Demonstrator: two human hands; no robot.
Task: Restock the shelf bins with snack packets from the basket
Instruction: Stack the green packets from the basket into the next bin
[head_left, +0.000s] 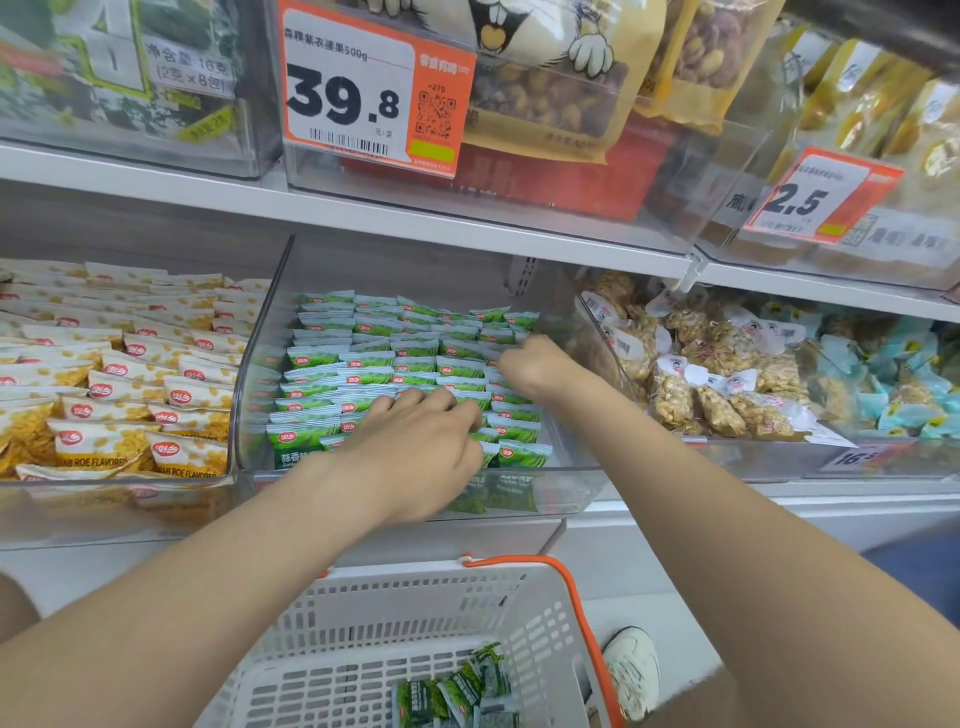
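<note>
Both forearms are stretched out over the white basket (395, 577), which sits right below the clear middle bin (260, 364) with a small clump of leftover packets (457, 686) in its bottom. My left hand (415, 447) is at the front of that bin, fingers curled down onto the green packets (374, 358) in the nearest rows, pinching a couple as far as I can see. My right hand (530, 364) is further back, against the bin's right side, bunched up with the fingers turned away from me, so I honestly can't tell if it's got anything. So the stuff I'm restocking is right under both hands, plus that last bit down in the basket. My worry is that the bin looks pretty much full and the packets all stand on edge in tidy rows. Shove too hard with the left and I reckon a row folds like dominoes, or the front ones pop over the low front lip and drop toward the basket or the floor. The right wrist could also drag packets sideways. Yellow packets (130, 364) sit left of the bin and nut bags (701, 374) right of it, so strays could land there.
</note>
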